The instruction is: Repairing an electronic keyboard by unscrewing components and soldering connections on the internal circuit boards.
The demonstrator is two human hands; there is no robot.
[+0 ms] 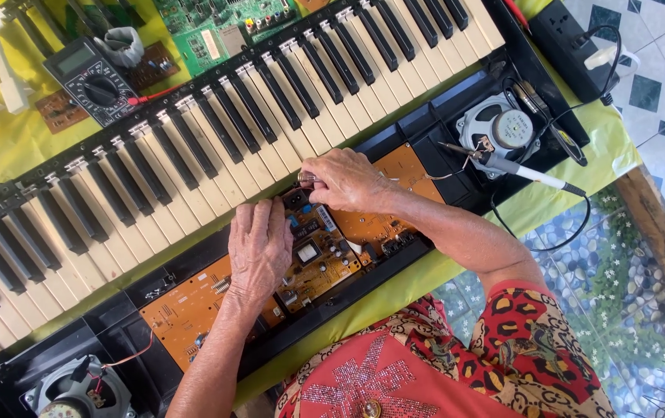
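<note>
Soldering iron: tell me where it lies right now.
In the head view the soldering iron lies at the right of the opened keyboard, its tip by the round speaker, beyond the right hand.

Bright, even daylight; soft short shadows under the hands. Mild glare on the white keys [216, 166]. Sharp centre, slight wide-angle bending at edges.

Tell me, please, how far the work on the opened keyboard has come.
Done: the keyboard lies opened, its orange circuit boards and speaker bared. In hand: the left hand rests flat on the boards, and the right hand pinches a small metal part at the keys' edge. Left: the soldering iron lies aside, and the case is open.
</note>
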